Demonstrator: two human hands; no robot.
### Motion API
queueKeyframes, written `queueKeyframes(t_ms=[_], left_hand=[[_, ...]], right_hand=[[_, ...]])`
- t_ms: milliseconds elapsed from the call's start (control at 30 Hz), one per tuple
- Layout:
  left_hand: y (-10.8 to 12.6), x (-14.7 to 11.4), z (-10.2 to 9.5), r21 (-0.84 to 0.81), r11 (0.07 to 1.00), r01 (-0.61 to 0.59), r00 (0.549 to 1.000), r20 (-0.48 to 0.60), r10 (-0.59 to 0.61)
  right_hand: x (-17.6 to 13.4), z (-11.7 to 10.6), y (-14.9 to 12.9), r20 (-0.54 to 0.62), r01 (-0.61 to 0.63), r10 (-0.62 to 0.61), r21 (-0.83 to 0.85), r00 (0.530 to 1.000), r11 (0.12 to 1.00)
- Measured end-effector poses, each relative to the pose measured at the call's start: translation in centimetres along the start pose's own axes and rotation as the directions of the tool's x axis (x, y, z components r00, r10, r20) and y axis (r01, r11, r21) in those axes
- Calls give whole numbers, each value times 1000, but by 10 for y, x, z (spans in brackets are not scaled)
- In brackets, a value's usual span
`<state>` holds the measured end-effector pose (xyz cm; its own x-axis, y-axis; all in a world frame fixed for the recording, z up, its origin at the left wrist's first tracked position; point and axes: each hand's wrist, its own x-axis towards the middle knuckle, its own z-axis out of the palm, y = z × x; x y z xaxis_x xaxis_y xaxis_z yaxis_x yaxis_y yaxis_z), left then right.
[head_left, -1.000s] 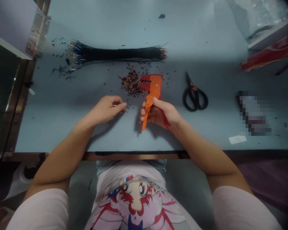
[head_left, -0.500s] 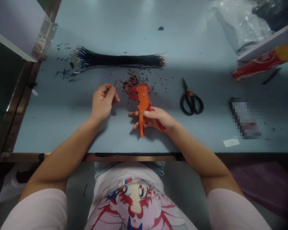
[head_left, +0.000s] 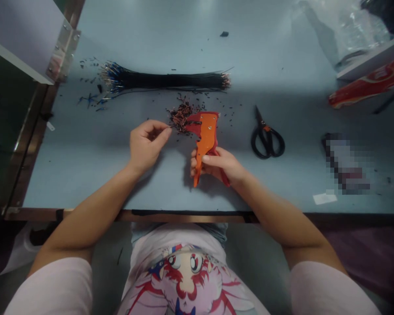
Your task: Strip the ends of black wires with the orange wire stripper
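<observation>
Right hand (head_left: pixel 221 162) is gripping an orange and red wire stripper (head_left: pixel 209 130), its fingers wrapping around the handles and its thumb pressing on the orange side. From my end, I am seeing the tool's red jaws pointing left, overlapping the right edge of a scrap pile (head_left: pixel 181 114); whether they are touching it, I cannot tell. Left hand (head_left: pixel 145 142) is pinching with thumb and forefinger together, just beside the pile, and I am making out only the tip of a thin dark wire (head_left: pixel 171 127) at the fingertips. Beyond both hands, a bundle of black wires (head_left: pixel 170 81) is lying across the worktop (head_left: pixel 282 183), its blue ends facing left. Black-handled scissors (head_left: pixel 267 136) are resting to the right of the stripper, well apart from it.
</observation>
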<state>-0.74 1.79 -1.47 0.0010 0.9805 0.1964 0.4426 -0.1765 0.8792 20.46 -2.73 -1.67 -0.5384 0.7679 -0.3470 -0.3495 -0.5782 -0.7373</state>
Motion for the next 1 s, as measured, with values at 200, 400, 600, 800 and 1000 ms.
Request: queueKeyframes(t_ms=[200,400,600,800,1000], left_hand=[[9,-6,-4,180,975,-130,986,-75,145],[6,-9,-5,242,940,-242,964,-52,262],[3,-12,-4,296,914,-277,955,-15,295],[5,-15,-4,281,906,-318,941,-21,337],[7,-16,-4,271,900,-342,931,-31,364]], right_hand=[[-5,11,2,-40,36,-41,-107,998,994],[-7,13,1,-6,39,-40,-132,999,991],[-9,17,0,51,34,-27,-145,998,989],[-9,16,0,79,29,-17,-150,997,988],[-9,15,2,106,38,-23,-144,994,989]])
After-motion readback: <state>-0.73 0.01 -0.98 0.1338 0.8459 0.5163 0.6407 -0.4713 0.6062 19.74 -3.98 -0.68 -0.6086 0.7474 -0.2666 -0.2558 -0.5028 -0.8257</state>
